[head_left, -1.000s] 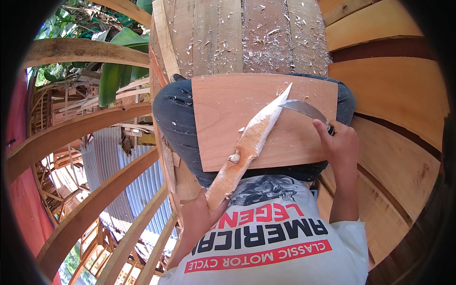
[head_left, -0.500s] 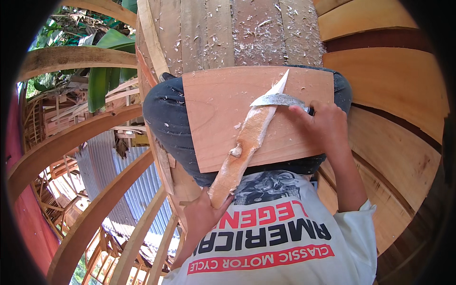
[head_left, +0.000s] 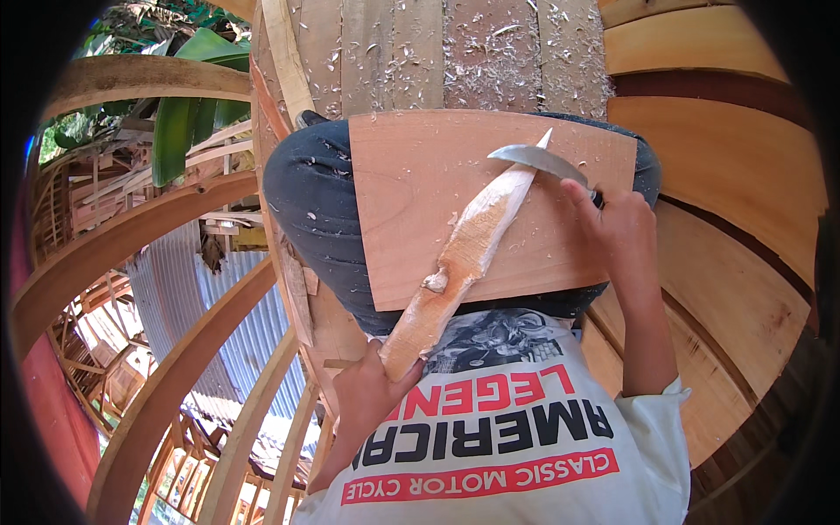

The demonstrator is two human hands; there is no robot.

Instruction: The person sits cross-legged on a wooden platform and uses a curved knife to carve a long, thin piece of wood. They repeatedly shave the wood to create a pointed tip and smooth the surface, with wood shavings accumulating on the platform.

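Note:
My left hand (head_left: 374, 388) is closed round the thick near end of a piece of wood (head_left: 472, 243), brown-skinned with a knot and pared white toward its pointed far end. The piece slants away to the right over a flat wooden board (head_left: 411, 206) on my lap. In my right hand (head_left: 623, 225) is a knife with a curved metal blade (head_left: 544, 160); its dark handle is mostly hidden by my fingers. The blade lies across the wood near the tip.
Shavings cover the plank floor (head_left: 420, 54) beyond my knees. Wooden wall boards (head_left: 713, 149) rise on the right. On the left stand curved wooden rails (head_left: 144, 249), with corrugated metal sheets (head_left: 254, 302) and leaves (head_left: 175, 144) past them. My legs (head_left: 302, 197) are under the board.
The knife has moved along the wood toward its pointed far end. The whole view has shifted slightly, and my left hand keeps its hold.

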